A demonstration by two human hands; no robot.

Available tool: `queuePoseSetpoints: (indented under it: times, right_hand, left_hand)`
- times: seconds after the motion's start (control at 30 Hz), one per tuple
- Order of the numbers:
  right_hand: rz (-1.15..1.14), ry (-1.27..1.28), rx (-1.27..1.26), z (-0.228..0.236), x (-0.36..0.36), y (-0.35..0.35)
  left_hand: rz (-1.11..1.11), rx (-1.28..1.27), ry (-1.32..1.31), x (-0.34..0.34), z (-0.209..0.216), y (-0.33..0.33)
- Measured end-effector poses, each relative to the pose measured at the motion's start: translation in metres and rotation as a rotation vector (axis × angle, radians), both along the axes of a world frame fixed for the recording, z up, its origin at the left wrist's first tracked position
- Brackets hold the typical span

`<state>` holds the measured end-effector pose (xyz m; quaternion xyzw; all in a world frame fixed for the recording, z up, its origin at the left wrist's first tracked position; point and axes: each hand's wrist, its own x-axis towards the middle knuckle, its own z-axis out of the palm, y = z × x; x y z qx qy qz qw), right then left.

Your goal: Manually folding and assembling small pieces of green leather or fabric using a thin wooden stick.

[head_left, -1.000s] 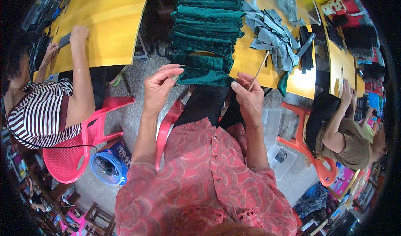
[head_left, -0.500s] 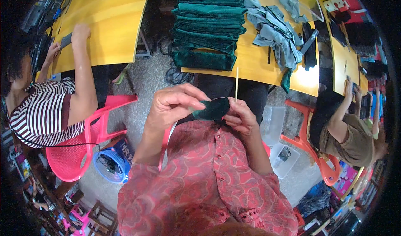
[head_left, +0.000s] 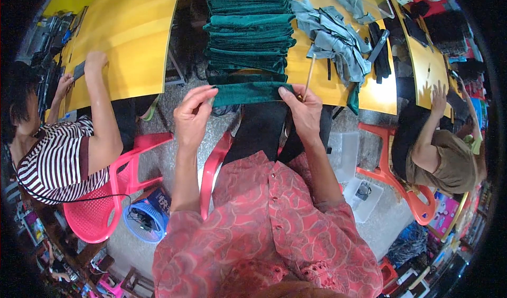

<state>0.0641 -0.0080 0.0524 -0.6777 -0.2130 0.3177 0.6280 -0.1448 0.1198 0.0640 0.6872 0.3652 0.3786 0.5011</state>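
yellow table [head_left: 132, 39], left hand [head_left: 193, 116] and right hand [head_left: 303, 110] pinching green cloth strip [head_left: 245, 93], stick [head_left: 308, 76] seemingly in right

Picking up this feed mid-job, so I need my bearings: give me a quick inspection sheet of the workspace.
Surface: yellow table, mostly bare on the left.
Job's things: green velvet strip stretched flat between both hands; thin wooden stick at the right hand.
Clutter: stack of green velvet pieces; grey fabric scraps.
Grippers: left hand and right hand each pinch a strip end.
Cables: black cord by the pink chair.
Surroundings: seated co-workers on both sides.
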Motion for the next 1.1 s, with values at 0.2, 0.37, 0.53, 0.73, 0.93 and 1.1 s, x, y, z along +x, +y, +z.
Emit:
queuePoseSetpoints:
  times: [0.2,0.37,0.53,0.73,0.93,1.1]
  right_hand:
    - [-0.081,-0.323,-0.103,-0.020,0.005,0.021]
    - [-0.114,-0.518,-0.164,-0.025,0.005,0.027]
    - [-0.142,-0.530,-0.274,-0.030,0.006,0.028]
    - [-0.147,-0.569,-0.294,-0.032,0.008,0.029]
    - [-0.102,-0.534,-0.354,-0.029,0.009,0.030]
    - [-0.064,-0.532,-0.406,-0.029,0.015,0.031]
  left_hand:
    - [0.054,0.106,0.056,0.012,-0.024,0.014]
    - [0.065,0.130,0.108,0.018,-0.031,0.019]
    - [0.091,0.185,0.088,0.024,-0.043,0.022]
    - [0.115,0.321,0.222,0.034,-0.041,0.021]
    - [0.143,0.550,0.253,0.037,-0.058,0.023]
    - [0.165,0.264,0.189,0.036,-0.065,0.027]
